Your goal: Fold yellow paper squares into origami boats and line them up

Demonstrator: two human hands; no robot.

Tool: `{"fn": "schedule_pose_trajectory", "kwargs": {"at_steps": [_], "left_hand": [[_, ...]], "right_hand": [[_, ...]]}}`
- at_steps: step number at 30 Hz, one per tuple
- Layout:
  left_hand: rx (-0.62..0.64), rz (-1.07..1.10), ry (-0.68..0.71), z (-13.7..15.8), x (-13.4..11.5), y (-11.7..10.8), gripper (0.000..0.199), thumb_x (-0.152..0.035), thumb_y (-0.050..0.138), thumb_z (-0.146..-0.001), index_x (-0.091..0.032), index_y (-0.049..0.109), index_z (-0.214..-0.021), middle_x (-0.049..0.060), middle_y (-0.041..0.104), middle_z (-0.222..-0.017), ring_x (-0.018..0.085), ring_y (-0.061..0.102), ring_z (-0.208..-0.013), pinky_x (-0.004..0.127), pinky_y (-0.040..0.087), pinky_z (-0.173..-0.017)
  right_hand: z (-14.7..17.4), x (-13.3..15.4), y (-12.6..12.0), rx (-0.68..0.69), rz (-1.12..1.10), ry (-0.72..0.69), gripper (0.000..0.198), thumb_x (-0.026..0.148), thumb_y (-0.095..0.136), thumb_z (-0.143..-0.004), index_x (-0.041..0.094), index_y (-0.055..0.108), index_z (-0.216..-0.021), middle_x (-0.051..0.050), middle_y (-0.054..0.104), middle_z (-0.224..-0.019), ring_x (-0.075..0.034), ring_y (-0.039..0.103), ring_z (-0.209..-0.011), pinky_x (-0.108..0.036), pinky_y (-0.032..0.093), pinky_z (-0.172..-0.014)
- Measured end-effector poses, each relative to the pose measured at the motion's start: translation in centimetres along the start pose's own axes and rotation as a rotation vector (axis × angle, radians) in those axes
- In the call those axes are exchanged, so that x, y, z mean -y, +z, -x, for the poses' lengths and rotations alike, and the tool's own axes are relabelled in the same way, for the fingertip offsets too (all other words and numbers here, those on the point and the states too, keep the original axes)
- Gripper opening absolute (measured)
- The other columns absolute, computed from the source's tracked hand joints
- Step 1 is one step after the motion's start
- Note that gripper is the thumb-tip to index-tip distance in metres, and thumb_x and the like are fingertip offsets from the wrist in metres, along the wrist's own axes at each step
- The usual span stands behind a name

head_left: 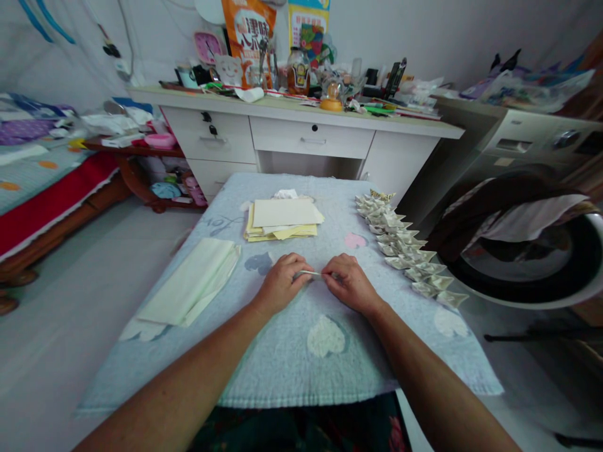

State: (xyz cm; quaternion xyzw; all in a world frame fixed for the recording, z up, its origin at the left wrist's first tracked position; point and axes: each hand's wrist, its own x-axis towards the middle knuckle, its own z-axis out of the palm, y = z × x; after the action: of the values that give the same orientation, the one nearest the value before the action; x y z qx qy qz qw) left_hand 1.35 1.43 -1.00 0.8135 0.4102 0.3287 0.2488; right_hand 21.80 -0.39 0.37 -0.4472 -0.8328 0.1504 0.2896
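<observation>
Pinching a thin pale paper piece point(311, 272) edge-on between the nearly closed fingertips of the left hand point(282, 281) and right hand point(351, 280), just above the cloth point(282, 373). Might tear under uneven pulling, or slip from a loose pinch. Could scatter the folded shapes point(398, 242) with a wide rightward elbow swing.

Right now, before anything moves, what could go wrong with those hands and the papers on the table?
The thin pale strip between the left hand and right hand could bend or tear if pulled unevenly. The folded paper pieces sit near the right edge of the cloth, so a rightward swing might knock some off. The uneven paper stack ahead of the hands could slide if bumped.
</observation>
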Motion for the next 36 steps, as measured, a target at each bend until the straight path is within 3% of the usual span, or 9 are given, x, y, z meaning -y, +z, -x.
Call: {"fn": "schedule_pose_trajectory", "kwargs": {"at_steps": [5,9,13,16,22,36], "left_hand": [[-0.027,0.088,0.005,0.1,-0.6,-0.4,0.015,-0.023,0.057,-0.086,-0.019,0.071,-0.083,0.004,0.066,-0.084,0.017,0.061,-0.085,0.029,0.047,-0.080],[-0.011,0.133,-0.038,0.2,-0.9,-0.1,0.013,-0.022,0.059,-0.084,-0.018,0.072,-0.085,0.003,0.069,-0.081,0.015,0.062,-0.077,0.025,0.047,-0.072],[-0.085,0.154,-0.119,0.2,-1.1,0.0,0.010,-0.023,0.068,-0.077,-0.018,0.070,-0.086,0.000,0.069,-0.077,0.012,0.061,-0.069,0.022,0.045,-0.066],[-0.107,0.127,-0.101,0.3,-1.1,-0.3,0.010,-0.025,0.070,-0.075,-0.017,0.070,-0.080,-0.001,0.067,-0.071,0.012,0.059,-0.067,0.022,0.044,-0.064],[-0.109,0.156,-0.079,0.4,-1.0,-0.9,0.015,-0.027,0.060,-0.084,-0.018,0.071,-0.085,0.002,0.070,-0.077,0.013,0.061,-0.070,0.023,0.045,-0.065],[-0.092,0.139,-0.058,0.4,-1.1,-0.8,0.013,-0.026,0.062,-0.083,-0.018,0.072,-0.082,0.002,0.072,-0.077,0.013,0.063,-0.071,0.023,0.047,-0.067]], "right_hand": [[-0.2,0.4,0.4,-0.079,-0.156,0.008,0.015,0.027,0.063,-0.083,0.021,0.061,-0.097,-0.003,0.063,-0.088,-0.019,0.054,-0.086,-0.033,0.039,-0.079],[-0.4,0.5,0.7,-0.071,-0.194,-0.024,0.011,0.027,0.059,-0.088,0.020,0.062,-0.081,-0.002,0.062,-0.078,-0.017,0.054,-0.079,-0.031,0.038,-0.076],[-0.5,0.5,0.5,-0.112,-0.219,-0.041,0.015,0.026,0.059,-0.089,0.020,0.062,-0.077,-0.001,0.061,-0.074,-0.016,0.053,-0.075,-0.030,0.037,-0.073],[-0.5,0.5,0.3,-0.125,-0.219,-0.029,0.016,0.028,0.059,-0.090,0.020,0.062,-0.077,-0.001,0.060,-0.073,-0.016,0.052,-0.074,-0.030,0.037,-0.072],[-0.5,0.6,0.1,-0.125,-0.222,-0.009,0.018,0.030,0.058,-0.090,0.021,0.062,-0.076,-0.002,0.061,-0.073,-0.016,0.052,-0.075,-0.031,0.037,-0.073],[-0.5,0.6,0.3,-0.077,-0.184,-0.040,0.023,0.036,0.054,-0.093,0.022,0.068,-0.082,-0.003,0.063,-0.076,-0.016,0.055,-0.077,-0.033,0.038,-0.077]]}}
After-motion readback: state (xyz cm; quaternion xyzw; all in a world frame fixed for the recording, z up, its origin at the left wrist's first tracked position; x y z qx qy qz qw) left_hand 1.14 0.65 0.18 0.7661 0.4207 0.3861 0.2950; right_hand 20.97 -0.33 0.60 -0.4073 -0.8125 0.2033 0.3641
